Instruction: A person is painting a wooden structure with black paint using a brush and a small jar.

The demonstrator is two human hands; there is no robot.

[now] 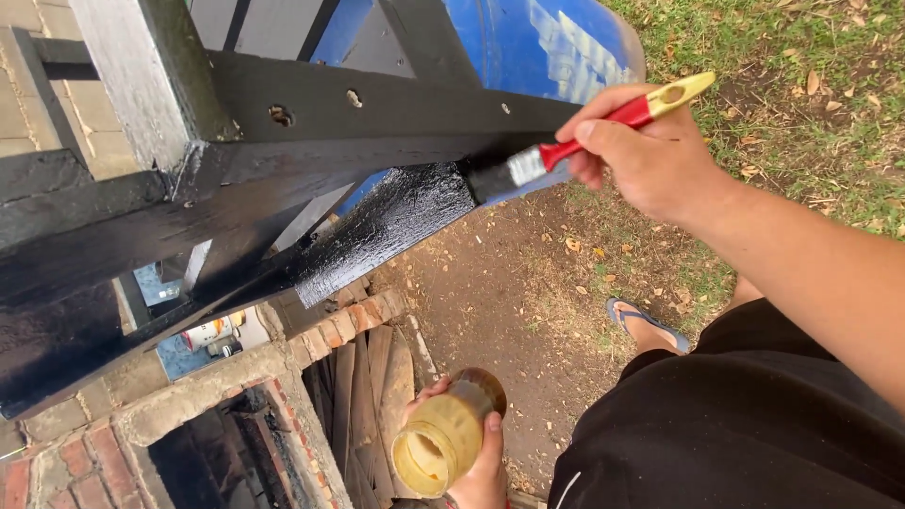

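The right hand [650, 155] is closed around the red handle of a paintbrush [584, 141], with the fingers wrapped over the handle and the yellow end of it sticking out above the hand. The dark bristles of the brush touch the end of a slanted wooden beam [377, 231], which is covered with wet, shiny black paint. This beam belongs to a black-painted wooden frame [283, 123]; a horizontal board of the frame, with several small holes in it, runs just above the brush, and a thick upright post stands at the left. The left hand [476, 462] is low in the view and grips a glass jar [443, 438] from below and from the side, with the thumb lying on the glass. The jar is tilted so that its open mouth faces the camera, and its glass is smeared with a yellowish-brown colour; I cannot tell how much is inside. Behind the frame there is a blue barrel [537, 42], partly hidden by the boards. Under the frame there is a low brick wall [320, 339] with a blackened opening and some wooden planks [368, 396] leaning beside it. The ground is bare soil with dry leaves, and grass [801, 85] grows at the upper right. The person wears black shorts [745, 424], and one foot in a blue flip-flop [646, 325] stands on the soil.
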